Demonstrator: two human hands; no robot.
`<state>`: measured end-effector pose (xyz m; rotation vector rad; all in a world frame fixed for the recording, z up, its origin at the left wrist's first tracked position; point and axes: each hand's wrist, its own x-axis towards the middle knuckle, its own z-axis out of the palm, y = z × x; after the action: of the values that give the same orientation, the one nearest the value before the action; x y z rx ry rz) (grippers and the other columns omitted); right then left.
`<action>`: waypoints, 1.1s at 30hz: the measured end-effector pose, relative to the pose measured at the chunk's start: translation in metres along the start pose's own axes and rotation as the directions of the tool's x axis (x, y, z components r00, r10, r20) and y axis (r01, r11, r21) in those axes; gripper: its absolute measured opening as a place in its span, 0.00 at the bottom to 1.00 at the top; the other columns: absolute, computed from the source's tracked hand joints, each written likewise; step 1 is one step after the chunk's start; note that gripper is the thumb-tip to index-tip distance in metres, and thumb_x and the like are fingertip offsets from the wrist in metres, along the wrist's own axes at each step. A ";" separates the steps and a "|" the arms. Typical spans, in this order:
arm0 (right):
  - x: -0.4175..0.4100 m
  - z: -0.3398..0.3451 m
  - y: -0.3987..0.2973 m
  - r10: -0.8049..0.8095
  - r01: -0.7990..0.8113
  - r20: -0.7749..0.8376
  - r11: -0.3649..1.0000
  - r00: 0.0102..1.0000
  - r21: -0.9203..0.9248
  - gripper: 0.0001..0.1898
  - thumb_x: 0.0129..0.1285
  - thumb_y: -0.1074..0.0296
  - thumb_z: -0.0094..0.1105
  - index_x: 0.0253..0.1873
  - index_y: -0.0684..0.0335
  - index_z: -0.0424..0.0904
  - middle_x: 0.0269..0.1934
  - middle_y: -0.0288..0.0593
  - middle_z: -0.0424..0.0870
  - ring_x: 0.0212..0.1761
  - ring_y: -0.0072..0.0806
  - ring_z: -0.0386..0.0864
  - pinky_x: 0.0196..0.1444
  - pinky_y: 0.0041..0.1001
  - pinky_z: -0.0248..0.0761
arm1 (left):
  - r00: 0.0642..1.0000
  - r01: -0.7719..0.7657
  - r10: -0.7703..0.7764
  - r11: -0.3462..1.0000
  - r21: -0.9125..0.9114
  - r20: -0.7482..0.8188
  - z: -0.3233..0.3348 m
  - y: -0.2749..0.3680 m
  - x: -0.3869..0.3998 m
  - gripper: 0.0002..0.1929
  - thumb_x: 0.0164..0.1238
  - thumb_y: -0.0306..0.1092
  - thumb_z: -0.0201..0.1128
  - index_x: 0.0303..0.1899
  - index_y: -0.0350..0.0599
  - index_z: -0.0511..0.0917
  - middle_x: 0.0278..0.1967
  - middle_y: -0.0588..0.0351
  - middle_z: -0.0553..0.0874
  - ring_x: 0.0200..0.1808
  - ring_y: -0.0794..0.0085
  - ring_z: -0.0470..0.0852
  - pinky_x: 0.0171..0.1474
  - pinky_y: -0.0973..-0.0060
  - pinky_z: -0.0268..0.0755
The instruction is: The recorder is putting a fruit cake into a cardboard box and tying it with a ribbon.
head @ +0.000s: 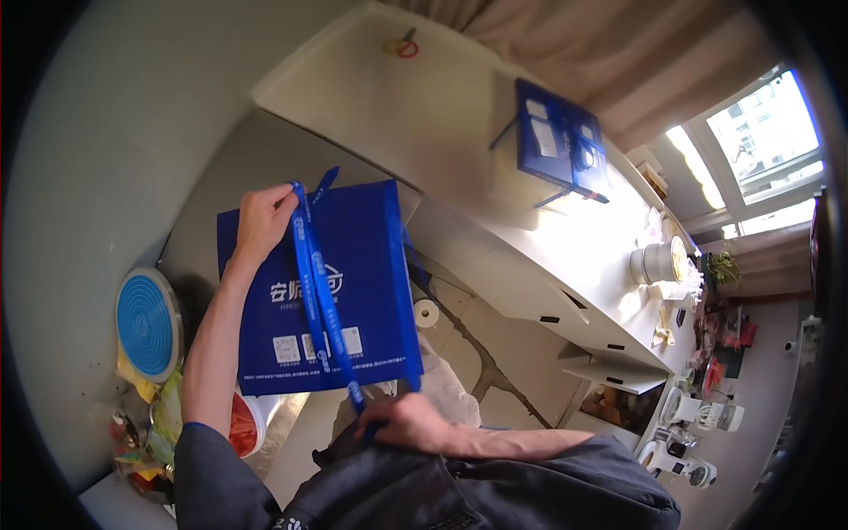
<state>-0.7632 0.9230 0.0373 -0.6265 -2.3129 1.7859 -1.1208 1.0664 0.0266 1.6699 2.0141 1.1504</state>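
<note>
A blue printed bag [371, 265] with white writing and printed codes hangs before me, broad side up. A blue printed ribbon [322, 291] runs across its front in two strands. My left hand [268, 215] pinches the ribbon near the bag's upper edge. Low down, close to my dark clothing, my right hand [404, 424] is closed around the ribbon's lower end; its fingers are slightly blurred. Another blue strap lies along the bag's right side. What is inside the bag does not show.
A long white counter [457, 126] holds scissors [405, 48], a blue box [556, 142] and stacked round tins [656, 263]. At left are a round blue-topped object [147, 324] and a tub with red contents [246, 427]. A white roll [426, 313] is beside the bag.
</note>
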 end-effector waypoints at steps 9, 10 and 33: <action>-0.012 0.059 0.113 0.663 -0.709 0.251 0.660 0.705 0.248 0.27 0.60 0.45 0.79 0.52 0.64 0.90 0.38 0.43 0.90 0.36 0.23 0.86 0.37 0.29 0.78 | 1.000 0.013 -0.013 0.998 -0.061 0.004 0.000 -0.004 -0.011 0.10 0.71 0.31 0.64 0.43 0.34 0.87 0.25 0.45 0.87 0.26 0.74 0.82 0.33 0.73 0.71; -0.004 0.074 0.143 0.602 -0.593 0.144 0.667 0.786 0.450 0.24 0.60 0.49 0.79 0.50 0.64 0.89 0.36 0.40 0.87 0.32 0.22 0.82 0.34 0.29 0.76 | 1.000 0.023 -0.024 0.994 -0.109 -0.012 0.003 -0.003 -0.012 0.10 0.72 0.31 0.64 0.44 0.34 0.88 0.27 0.46 0.88 0.28 0.76 0.84 0.35 0.74 0.73; 0.133 -0.101 0.207 0.634 -0.328 -0.225 0.632 0.740 0.702 0.24 0.58 0.81 0.54 0.58 0.60 0.88 0.29 0.27 0.83 0.23 0.14 0.71 0.26 0.19 0.63 | 0.720 0.426 -0.196 0.882 0.201 -0.666 -0.051 -0.019 -0.088 0.11 0.68 0.33 0.68 0.38 0.30 0.84 0.26 0.35 0.82 0.21 0.59 0.74 0.33 0.62 0.71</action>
<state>-0.7980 1.1097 -0.1490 -1.4599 -1.1549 2.1432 -1.1420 0.9645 0.0227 1.0320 2.9296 1.4163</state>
